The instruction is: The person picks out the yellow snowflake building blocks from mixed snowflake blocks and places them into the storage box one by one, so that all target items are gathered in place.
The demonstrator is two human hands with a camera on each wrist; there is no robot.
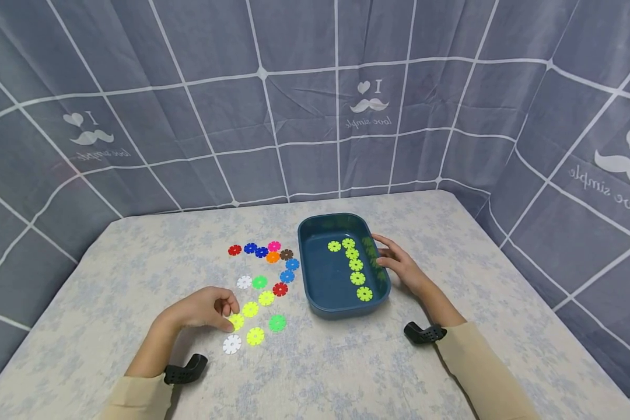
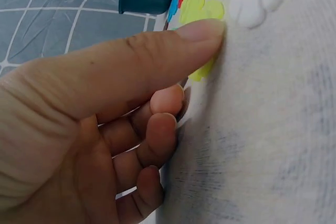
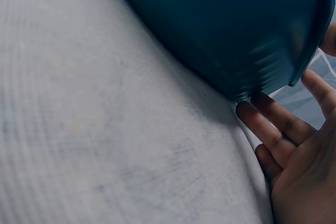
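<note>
My left hand (image 1: 207, 308) is low over the table, fingers curled inward. Its thumb tip touches a yellow snowflake disc (image 1: 237, 321) lying flat on the cloth; in the left wrist view the thumb overlaps yellow discs (image 2: 212, 10), hiding the index finger. Beside it lie a white disc (image 1: 232, 344) and another yellow disc (image 1: 255, 336). My right hand (image 1: 405, 269) rests against the right side of a dark teal plastic box (image 1: 325, 286), with fingertips on its outer wall and thumb at the rim. Inside the box, several yellow-green discs (image 1: 356, 265) form a bent row.
Left of the box, more discs form a curving line: red (image 1: 234, 250), dark blue (image 1: 250, 248), pink (image 1: 275, 246), orange (image 1: 273, 256), brown (image 1: 286, 254) and light blue (image 1: 287, 276). A green disc (image 1: 277, 322) lies nearer the front. A grey checked curtain (image 1: 304, 116) hangs behind the table.
</note>
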